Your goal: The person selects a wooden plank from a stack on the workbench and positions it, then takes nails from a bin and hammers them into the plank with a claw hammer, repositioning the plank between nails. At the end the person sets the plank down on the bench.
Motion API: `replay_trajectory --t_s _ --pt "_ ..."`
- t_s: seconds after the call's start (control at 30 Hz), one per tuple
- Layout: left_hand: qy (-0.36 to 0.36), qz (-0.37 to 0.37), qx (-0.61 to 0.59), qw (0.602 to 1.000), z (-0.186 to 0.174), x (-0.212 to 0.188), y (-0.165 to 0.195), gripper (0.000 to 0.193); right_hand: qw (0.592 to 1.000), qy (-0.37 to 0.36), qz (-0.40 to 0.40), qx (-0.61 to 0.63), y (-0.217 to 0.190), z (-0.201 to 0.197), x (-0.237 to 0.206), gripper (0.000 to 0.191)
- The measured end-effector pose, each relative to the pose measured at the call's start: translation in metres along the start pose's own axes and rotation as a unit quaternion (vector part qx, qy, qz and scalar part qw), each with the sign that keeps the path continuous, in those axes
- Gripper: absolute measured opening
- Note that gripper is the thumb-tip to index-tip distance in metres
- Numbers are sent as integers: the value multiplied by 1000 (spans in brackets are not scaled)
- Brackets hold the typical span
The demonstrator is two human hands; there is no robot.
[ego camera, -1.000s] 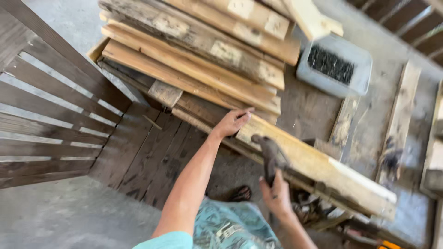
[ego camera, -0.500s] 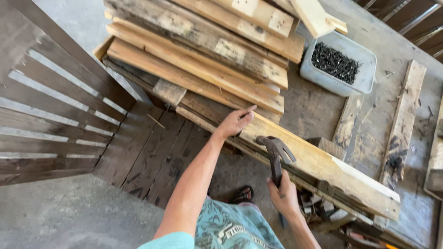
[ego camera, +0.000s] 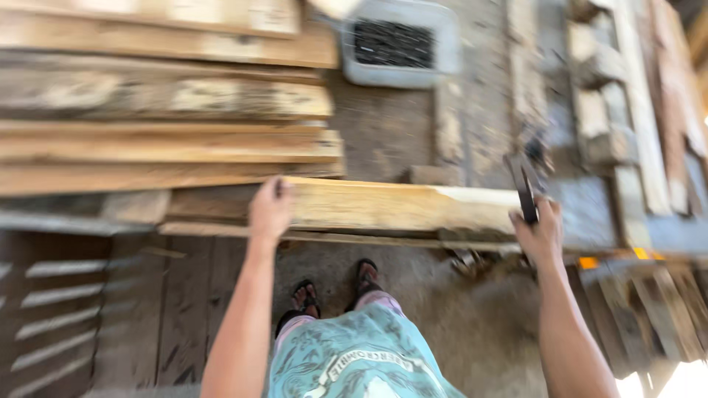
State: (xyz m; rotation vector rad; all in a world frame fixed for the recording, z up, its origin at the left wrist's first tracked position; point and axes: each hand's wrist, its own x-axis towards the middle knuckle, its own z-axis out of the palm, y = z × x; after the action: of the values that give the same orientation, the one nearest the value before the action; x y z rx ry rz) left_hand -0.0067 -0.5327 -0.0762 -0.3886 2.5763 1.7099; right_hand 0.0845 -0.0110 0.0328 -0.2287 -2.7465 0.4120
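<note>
Two hands (ego camera: pixel 270 210) (ego camera: pixel 540 234), one hammer (ego camera: pixel 525 188), one nail tray (ego camera: pixel 398 44).

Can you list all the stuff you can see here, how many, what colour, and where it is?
light plank: one, pale yellow wood, lying across the middle, in front of the person
stacked boards: several, brown and grey, piled at upper left
tray of nails: one grey tray with dark nails, top middle
hammer: one, dark, blurred, at right above the plank's end
slatted panel: one, dark wood with pale gaps, lower left
wood scraps: several, grey-brown, right side
sandals: two, dark, on the person's feet, bottom middle
left hand: resting on the light plank
right hand: grip closed on the hammer handle
</note>
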Motion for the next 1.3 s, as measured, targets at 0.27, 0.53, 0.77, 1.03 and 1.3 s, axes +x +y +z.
replay_trajectory --t_s 0.27,0.53,0.77,1.03,1.3 --pt "86 37 22 995 12 -45 10 52 945 22 288 151 109 -10 -8 42" --pt "83 -11 31 996 20 -57 21 36 952 -21 277 126 170 -2 -47 41" --pt "90 -57 141 984 14 -43 15 45 960 -154 231 34 227 9 -47 44" --pt "81 -29 -49 995 13 -48 20 49 929 -103 209 287 227 30 -57 51" --pt "67 -45 -85 993 18 -43 11 52 948 -159 237 143 233 18 -54 47"
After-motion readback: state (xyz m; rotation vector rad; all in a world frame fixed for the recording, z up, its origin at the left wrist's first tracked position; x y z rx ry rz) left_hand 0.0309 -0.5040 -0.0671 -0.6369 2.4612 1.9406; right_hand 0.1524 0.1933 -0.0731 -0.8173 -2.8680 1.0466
